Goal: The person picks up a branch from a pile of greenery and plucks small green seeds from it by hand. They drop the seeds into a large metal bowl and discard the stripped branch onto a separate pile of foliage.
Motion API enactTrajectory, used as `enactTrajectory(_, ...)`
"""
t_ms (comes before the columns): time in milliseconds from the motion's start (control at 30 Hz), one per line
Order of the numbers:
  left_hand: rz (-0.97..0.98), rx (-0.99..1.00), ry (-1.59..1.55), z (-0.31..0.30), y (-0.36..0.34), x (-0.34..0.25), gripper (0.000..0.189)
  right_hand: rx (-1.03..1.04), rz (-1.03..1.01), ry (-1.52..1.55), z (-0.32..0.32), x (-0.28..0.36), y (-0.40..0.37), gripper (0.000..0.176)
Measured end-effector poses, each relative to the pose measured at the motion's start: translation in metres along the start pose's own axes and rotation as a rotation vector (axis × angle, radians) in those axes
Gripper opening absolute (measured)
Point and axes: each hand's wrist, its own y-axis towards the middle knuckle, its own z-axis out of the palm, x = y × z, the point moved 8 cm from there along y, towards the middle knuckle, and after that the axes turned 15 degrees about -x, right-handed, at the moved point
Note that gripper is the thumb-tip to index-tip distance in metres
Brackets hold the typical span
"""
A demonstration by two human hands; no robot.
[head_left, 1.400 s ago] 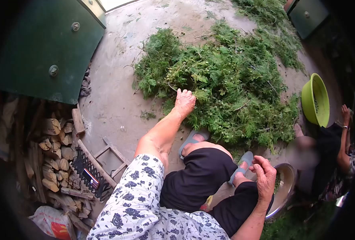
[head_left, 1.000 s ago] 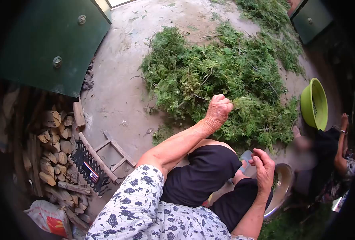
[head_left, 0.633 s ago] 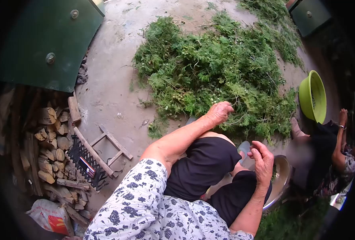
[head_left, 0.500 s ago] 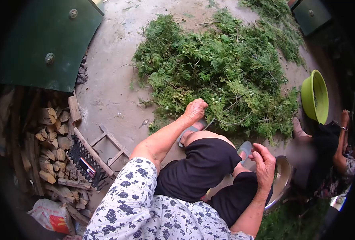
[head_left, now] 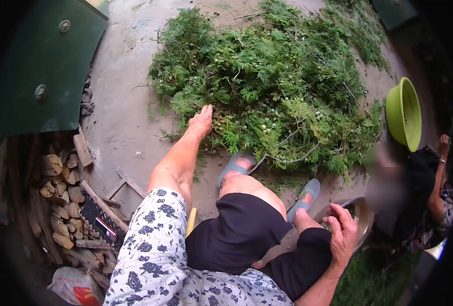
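Note:
My left hand point(head_left: 201, 121) reaches out to the near left edge of a big heap of green conifer branches point(head_left: 277, 76), which carry small pale cones. Its fingers are stretched out, with nothing visible in them. Over my knee, beside a metal basin point(head_left: 368, 217), is my right hand point(head_left: 343, 232). The fingers there are curled in towards the thumb; what they hold, if anything, is too small to make out. A bare stem point(head_left: 293, 161) curves out of the heap near my grey shoes point(head_left: 231, 167).
A lime-green tub point(head_left: 404, 115) stands tilted at the right, near another person's arm point(head_left: 437, 183). Split firewood point(head_left: 60, 204) is stacked at the left, with a wooden-framed chair and a phone point(head_left: 105, 228) on its black webbing. A plastic sack point(head_left: 73, 285) lies below.
My left hand has moved left along the heap's edge, and its closed fingers have straightened. My right hand has lowered slightly, still curled. The whole view has shifted a little.

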Motion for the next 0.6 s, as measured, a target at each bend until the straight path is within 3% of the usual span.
enactTrajectory(300, 0.068, 0.070, 0.047, 0.024, -0.022, -0.009, 0.061, 0.012, -0.019, -0.057, -0.002, 0.003, 0.005, 0.023)
enactTrajectory(367, 0.087, -0.002, 0.024, 0.030, -0.033, -0.013, 0.063, 0.008, -0.027, -0.070, -0.002, 0.005, 0.006, 0.023)
enactTrajectory(433, -0.033, -0.049, 0.075, 0.027, -0.037, -0.008, 0.066, 0.005, 0.000, -0.031, -0.002, 0.005, 0.005, 0.024)
enactTrajectory(500, 0.056, -0.181, 0.126, 0.016, -0.041, -0.013, 0.079, -0.007, -0.015, -0.033, -0.003, 0.005, 0.006, 0.024)
enactTrajectory(600, 0.130, -0.318, 0.099, -0.016, -0.048, -0.020, 0.080, -0.003, -0.034, -0.024, -0.004, 0.006, 0.005, 0.025)
